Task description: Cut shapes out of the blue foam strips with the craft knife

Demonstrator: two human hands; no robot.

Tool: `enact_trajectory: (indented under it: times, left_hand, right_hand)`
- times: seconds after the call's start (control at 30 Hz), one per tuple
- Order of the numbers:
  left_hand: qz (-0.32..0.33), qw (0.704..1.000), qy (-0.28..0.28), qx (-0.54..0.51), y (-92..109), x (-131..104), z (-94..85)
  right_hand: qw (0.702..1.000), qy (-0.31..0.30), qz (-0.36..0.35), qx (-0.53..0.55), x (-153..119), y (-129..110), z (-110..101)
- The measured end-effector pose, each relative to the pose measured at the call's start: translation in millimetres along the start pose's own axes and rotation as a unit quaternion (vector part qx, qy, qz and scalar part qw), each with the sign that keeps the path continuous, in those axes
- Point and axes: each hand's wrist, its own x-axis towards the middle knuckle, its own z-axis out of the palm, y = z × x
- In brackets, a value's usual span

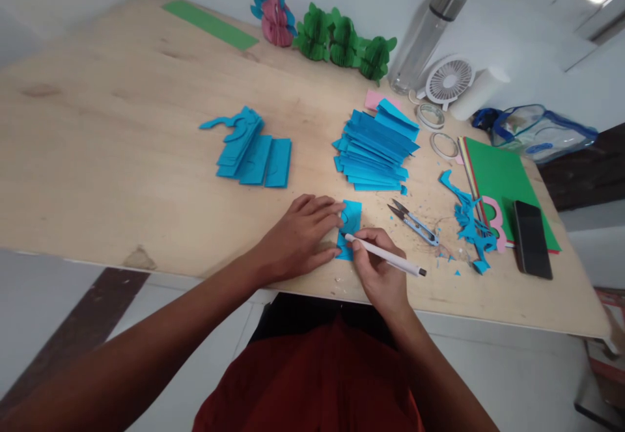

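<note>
My right hand [383, 269] is closed around a white pen [390, 259], its tip down on a small blue paper piece [352, 212]. A curved dark line is drawn on that paper. Flat on the table, my left hand [307, 237] has its fingers stretched out, with the fingertips touching the paper's left edge. Beyond the hands lies a fanned stack of blue paper strips [375, 149]. Farther left are folded blue pieces [254, 159], some with drawn curves, and a blue cut-out [239, 123] on top of them.
Thread snips [415, 222] lie right of my right hand, near blue scraps [471, 220]. A phone [532, 240] rests on green sheets [508, 178]. Along the wall stand green paper figures [342, 40], a pink one [277, 21], a bottle [424, 38] and a small fan [448, 81].
</note>
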Motion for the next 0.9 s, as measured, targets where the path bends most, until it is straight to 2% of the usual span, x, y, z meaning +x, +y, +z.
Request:
enact_trajectory:
  times: [0.9]
  left_hand:
    - [0.002,1.000,0.009,0.001,-0.4,-0.9,0.9]
  right_hand:
    - [0.999,0.004,-0.007,-0.043,2.2,-5.0,2.4]
